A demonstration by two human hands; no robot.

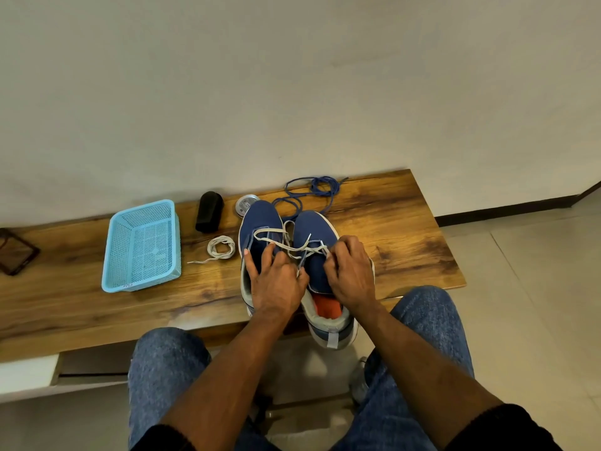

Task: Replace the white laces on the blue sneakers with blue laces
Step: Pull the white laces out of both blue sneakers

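With the left hand (276, 281) laid fingers-straight on the left sneaker (260, 229) and the right hand (349, 271) apparently pinching the white lace (292, 247) at the right sneaker (313, 236), both at the surface's near edge, a snagged eyelet could tip the overhanging right shoe off the wooden surface (406, 239), set against a pale wall over tiled floor.

— Where are the hands?

— Both forearms reach forward from the bottom of the frame, bare below dark sleeves, converging toward the centre. The left hand (276, 281) lies palm down, fingers spread and extended forward, thumb angled inward.

— And the right?

— The right hand (351, 271) sits just beside it, knuckles up, fingers curled tightly inward in a pinching grip. Both wrists are nearly straight. Knees in blue denim flank the arms.
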